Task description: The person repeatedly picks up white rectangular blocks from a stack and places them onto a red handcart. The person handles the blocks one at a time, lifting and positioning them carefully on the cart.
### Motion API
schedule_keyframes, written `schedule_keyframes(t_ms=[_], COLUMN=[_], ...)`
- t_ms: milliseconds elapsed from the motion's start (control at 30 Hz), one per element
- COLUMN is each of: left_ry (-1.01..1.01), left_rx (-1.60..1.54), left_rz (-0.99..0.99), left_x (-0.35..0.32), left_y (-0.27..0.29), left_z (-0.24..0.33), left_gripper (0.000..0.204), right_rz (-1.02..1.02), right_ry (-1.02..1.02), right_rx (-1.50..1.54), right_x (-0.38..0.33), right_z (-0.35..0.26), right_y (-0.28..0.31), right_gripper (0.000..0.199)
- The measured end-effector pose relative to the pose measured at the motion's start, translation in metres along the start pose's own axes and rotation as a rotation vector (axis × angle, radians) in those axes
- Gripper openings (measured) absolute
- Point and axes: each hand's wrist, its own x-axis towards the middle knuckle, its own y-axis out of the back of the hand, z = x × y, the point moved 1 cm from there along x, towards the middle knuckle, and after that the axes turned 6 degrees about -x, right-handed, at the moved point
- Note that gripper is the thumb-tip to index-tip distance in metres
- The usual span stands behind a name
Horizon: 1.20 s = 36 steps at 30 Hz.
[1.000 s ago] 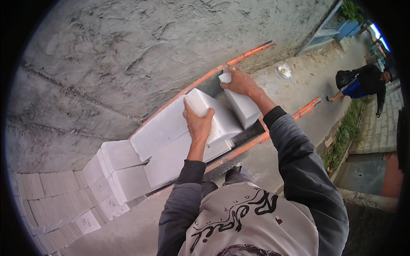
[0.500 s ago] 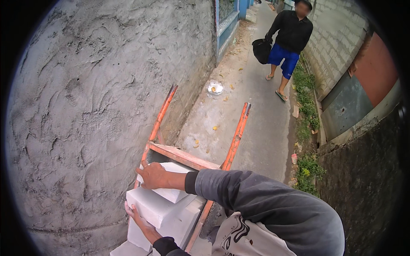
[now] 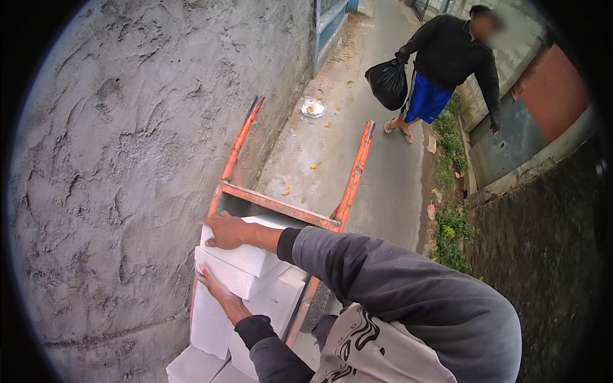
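Several white building blocks, smooth and square-edged, are stacked in an orange-framed wheelbarrow [image 3: 281, 203]. My right hand [image 3: 227, 230] reaches across from the right, its fingers curled over the far left corner of an upper white block [image 3: 252, 255]. Below it, my left hand [image 3: 218, 288] presses its fingers against the near side of a second white block [image 3: 227, 276], which lies against the first. Part of that left hand's grip is hidden. More white blocks [image 3: 211, 319] sit lower in the load.
A rough grey plastered wall [image 3: 147, 159] runs close along the left. Beyond the barrow handles [image 3: 359, 166], a person [image 3: 453, 57] carrying a black plastic bag [image 3: 387, 84] is in the narrow lane [image 3: 383, 204]. Weeds [image 3: 452, 236] and a dark wall [image 3: 523, 255] border the right side.
The block under my left hand has shifted up against the one under my right hand, closing the step between them. The person with the bag has come nearer.
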Motion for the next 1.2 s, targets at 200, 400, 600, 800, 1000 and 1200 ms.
schedule_keyframes(t_ms=[200,400,600,800,1000,1200], left_ry=[0.023,-0.057,-0.069,-0.069,0.042,0.024], left_rx=[-0.040,-0.066,-0.280,-0.404,-0.480,-0.644], left_rz=[-0.083,-0.118,-0.035,0.014,0.070,-0.058], left_x=[0.001,0.023,0.009,-0.014,-0.029,-0.032], left_y=[0.002,0.028,0.022,0.000,0.005,-0.016], left_z=[0.007,-0.007,-0.028,-0.027,-0.040,-0.031], left_gripper=[0.081,0.081,0.074,0.090,0.098,0.085], right_rz=[0.033,-0.072,-0.171,-0.098,-0.163,-0.187], right_ry=[-0.054,-0.052,-0.058,-0.017,0.030,0.181], right_rx=[0.159,0.405,0.610,0.539,0.629,0.475], right_x=[0.016,0.028,0.026,0.017,-0.030,-0.073], right_z=[0.008,0.009,0.014,0.029,0.029,0.032], right_y=[-0.004,-0.008,-0.007,-0.012,0.011,0.025], right_gripper=[0.068,0.075,0.070,0.070,0.059,0.043])
